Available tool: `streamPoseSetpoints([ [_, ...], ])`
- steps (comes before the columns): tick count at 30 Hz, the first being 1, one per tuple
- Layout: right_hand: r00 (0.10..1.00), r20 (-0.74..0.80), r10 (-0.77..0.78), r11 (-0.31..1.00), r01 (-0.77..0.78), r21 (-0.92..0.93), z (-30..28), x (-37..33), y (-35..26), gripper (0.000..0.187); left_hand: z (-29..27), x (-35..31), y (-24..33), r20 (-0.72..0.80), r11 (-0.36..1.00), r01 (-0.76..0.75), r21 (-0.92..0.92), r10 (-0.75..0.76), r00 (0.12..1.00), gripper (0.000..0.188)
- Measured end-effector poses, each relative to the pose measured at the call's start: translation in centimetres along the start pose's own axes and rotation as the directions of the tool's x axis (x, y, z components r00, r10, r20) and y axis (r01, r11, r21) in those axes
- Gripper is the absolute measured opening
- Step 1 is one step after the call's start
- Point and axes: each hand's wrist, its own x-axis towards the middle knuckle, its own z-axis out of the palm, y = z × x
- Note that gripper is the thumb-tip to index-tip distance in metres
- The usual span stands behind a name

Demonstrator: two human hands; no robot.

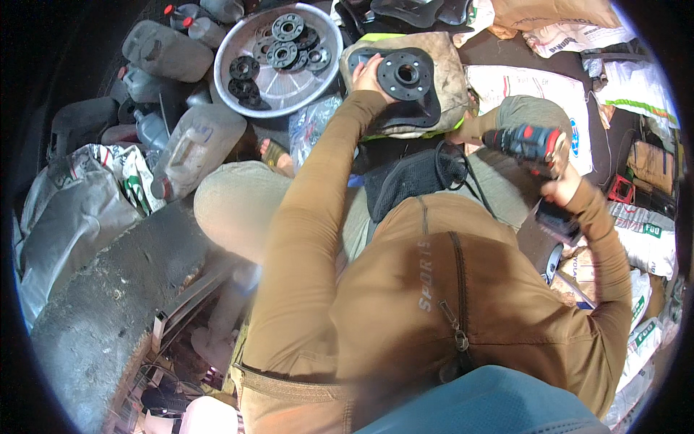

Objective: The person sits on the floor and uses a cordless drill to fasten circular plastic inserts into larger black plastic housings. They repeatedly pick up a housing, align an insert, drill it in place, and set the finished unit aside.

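Note:
My left hand (369,75) is closed on the left edge of a black round flange (392,78), which has a hole in its middle and small bolt holes around it. The flange rests on a black plate with rounded corners (428,116), on top of a stained, pale padded block (450,54). Out to the right, my right hand (562,189) grips the handle of a dark cordless drill (526,142) with red marks. The drill points left, apart from the flange. Part of my left fingers is hidden by the flange.
Several similar black flanges (282,52) lie in a round pale basin (225,69) beyond my left forearm. Grey jerrycans (199,145) crowd the left side. More black parts (408,11) are at the far edge, and printed sacks (506,79) lie on the right.

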Motion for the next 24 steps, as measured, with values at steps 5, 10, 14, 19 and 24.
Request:
streamPoseSetpoints([
  [5,0.877,-0.104,-0.469,0.862,0.430,-0.268,3.9,0.1,7.9,0.079,-2.1,1.8,4.4,-0.132,0.986,-0.069,-0.151,0.049,0.990,0.089],
  [10,0.855,-0.298,-0.425,0.895,0.445,0.002,-1.5,-2.1,3.3,0.049,-6.5,3.4,14.9,-0.246,0.891,-0.454,0.010,0.442,0.863,0.075],
  [14,0.656,-0.463,-0.596,0.555,0.754,0.352,-2.2,4.7,2.3,0.059,-6.0,2.6,22.4,-0.119,0.863,-0.503,-0.034,0.496,0.860,0.075],
  [19,0.733,-0.601,-0.318,0.312,0.680,0.664,-2.7,8.2,2.0,0.026,-5.2,1.5,27.6,0.033,0.822,-0.527,-0.215,0.546,0.837,0.081],
  [24,0.623,-0.780,-0.056,0.205,0.772,0.602,-10.9,11.7,13.9,0.032,-8.5,2.8,24.3,0.099,0.802,-0.591,0.087,0.584,0.806,0.090],
])
